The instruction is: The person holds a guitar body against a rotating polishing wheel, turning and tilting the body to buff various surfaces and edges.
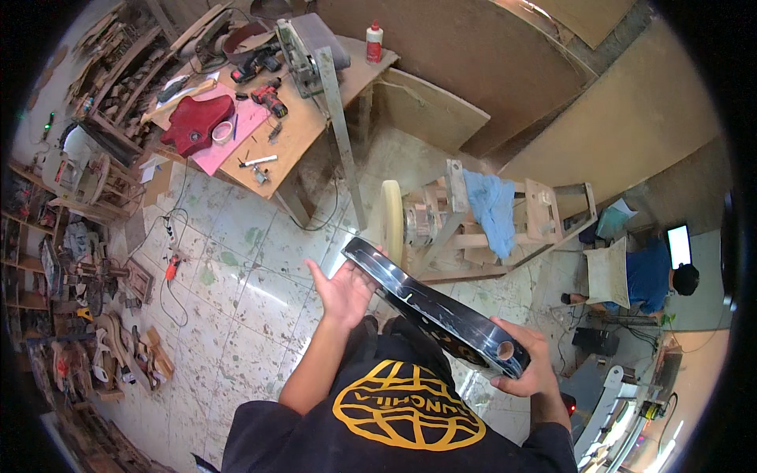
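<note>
A glossy black guitar body is tilted edge-on in front of my chest, slanting from upper left to lower right. Bright reflections run along its rim, and a round hole shows at its right end. My right hand grips that end, thumb on the near side and fingers around the edge. At the other end my left hand is open, palm up and thumb spread. Its fingertips meet the body's edge and are partly hidden by it. Just beyond this end stands a pale buffing wheel.
The wheel's wooden stand carries a blue cloth. At far left, a workbench holds a red guitar body, a drill and a bottle. Cords lie on the floor. A person sits at right near a screen.
</note>
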`<state>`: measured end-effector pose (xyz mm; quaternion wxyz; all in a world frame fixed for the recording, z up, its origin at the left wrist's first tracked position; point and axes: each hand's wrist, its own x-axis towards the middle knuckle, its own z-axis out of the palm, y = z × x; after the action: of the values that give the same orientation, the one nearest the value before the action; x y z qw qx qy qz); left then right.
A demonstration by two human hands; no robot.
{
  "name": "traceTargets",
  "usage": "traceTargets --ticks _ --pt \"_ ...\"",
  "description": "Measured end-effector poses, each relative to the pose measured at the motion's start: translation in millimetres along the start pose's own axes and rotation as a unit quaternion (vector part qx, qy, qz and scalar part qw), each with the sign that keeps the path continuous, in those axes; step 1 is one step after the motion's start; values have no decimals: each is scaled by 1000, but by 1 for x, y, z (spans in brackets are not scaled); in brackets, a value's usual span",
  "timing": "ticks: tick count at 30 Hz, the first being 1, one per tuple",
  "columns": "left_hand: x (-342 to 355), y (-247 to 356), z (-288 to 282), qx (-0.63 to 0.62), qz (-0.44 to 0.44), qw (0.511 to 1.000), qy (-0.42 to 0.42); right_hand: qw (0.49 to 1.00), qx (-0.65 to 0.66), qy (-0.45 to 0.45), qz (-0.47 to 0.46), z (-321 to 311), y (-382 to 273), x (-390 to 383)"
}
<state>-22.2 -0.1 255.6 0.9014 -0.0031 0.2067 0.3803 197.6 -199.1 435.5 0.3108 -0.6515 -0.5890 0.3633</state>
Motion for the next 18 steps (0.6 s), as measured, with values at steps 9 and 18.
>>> traceTargets --ticks 9,18 --pt "19 -79 -53 31 -92 987 132 994 45 27 100 45 51 -72" --pt "44 -118 -104 74 -205 960 174 956 104 160 223 107 84 -107"
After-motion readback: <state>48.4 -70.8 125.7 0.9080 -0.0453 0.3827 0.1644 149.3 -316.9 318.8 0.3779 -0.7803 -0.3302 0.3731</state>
